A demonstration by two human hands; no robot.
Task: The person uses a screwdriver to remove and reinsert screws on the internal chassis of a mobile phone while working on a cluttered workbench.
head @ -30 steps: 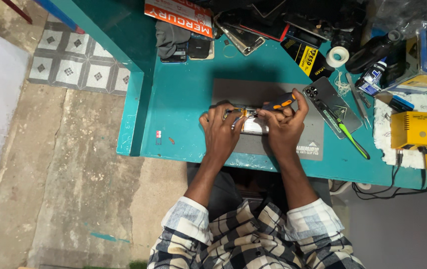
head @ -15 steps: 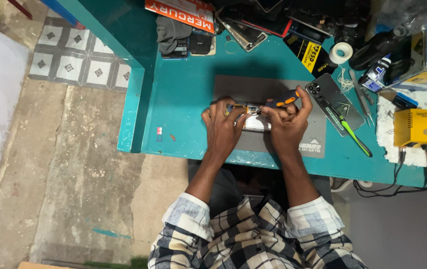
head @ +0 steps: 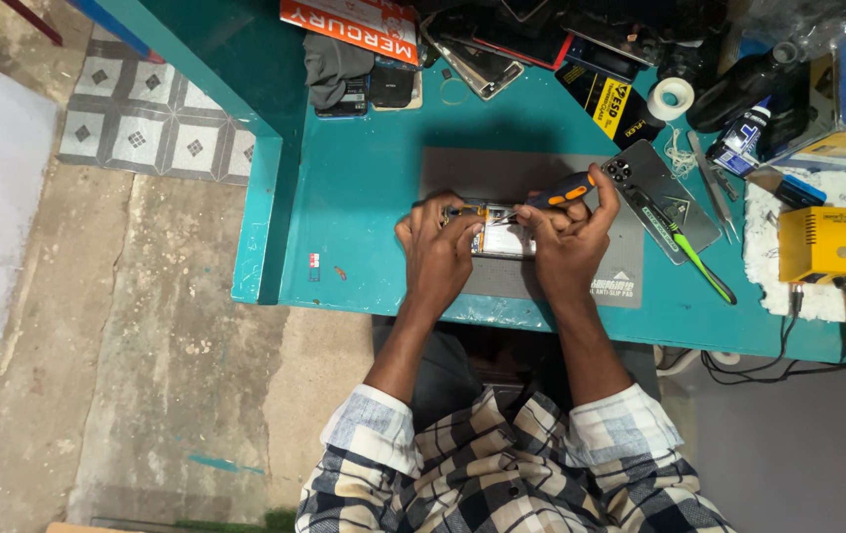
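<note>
2 hands busy: your left hand (head: 440, 247) pins the opened phone (head: 504, 237), right hand (head: 566, 237) grips the screwdriver (head: 551, 195); next, steady turning.

One head-worn camera looks steeply down, fairly near, over the teal table (head: 364, 207).

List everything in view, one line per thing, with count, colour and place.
opened phone: one, insides showing, on the mat between both hands
screwdriver: one, black and orange, in the right hand, tip at the phone
mat: one, grey, mid-table
back cover: one, grey, right of the mat
green-handled tool: one, beside the cover
tape roll: one, white, far edge
yellow box: one, on white cloth, right
table: one, teal
left hand: steadies the phone
right hand: grips the screwdriver
</note>
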